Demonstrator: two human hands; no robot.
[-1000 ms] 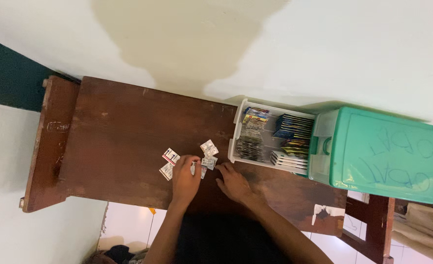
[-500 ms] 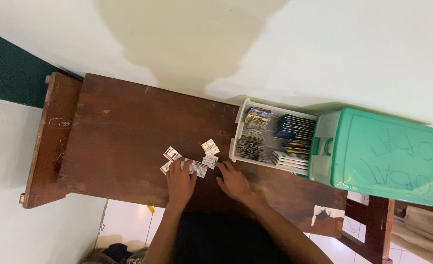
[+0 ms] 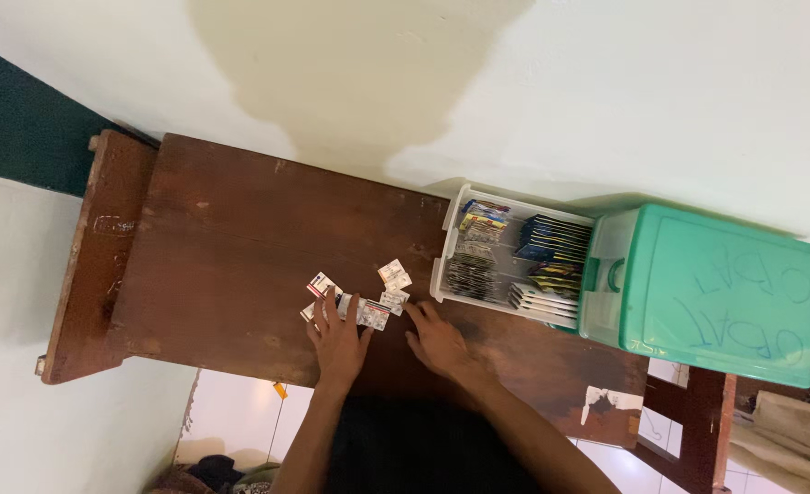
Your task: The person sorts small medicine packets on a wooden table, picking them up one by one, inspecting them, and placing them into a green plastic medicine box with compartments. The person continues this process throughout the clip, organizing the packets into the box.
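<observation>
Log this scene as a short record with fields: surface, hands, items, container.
surface: dark wooden table against a pale wall
left hand: left hand flat on the table, fingertips on the small packets
right hand: right hand on the table, fingers near the packets
items: several small flat packets, scattered
container: white drawer pulled out of a green plastic box, sachets standing in rows
</observation>
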